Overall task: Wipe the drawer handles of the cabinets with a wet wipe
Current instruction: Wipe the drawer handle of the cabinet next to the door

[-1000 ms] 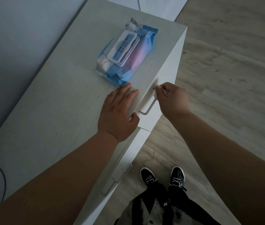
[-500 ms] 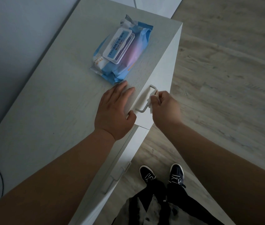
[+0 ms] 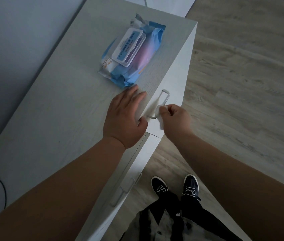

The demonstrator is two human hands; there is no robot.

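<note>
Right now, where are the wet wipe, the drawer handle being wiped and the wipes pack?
wet wipe point(image 3: 161, 123), head view, its loose lower corner.
drawer handle point(image 3: 166, 99), head view, bare bar above the wipe.
wipes pack point(image 3: 129, 47), head view, its white flip lid.

Worktop: pale wood-grain finish, matt, fine linear texture. Drawer front: white, smooth, faint satin sheen. Handle: silver-grey, metal in look, smooth, dull lustre. Wet wipe: white non-woven cloth, soft, crumpled. Wipe pack: blue plastic film, glossy, creased; its lid: rigid white plastic, smooth. Floor: grey-brown wood-look planks, matt, visible grain. Wall: plain, smooth, matt
</note>
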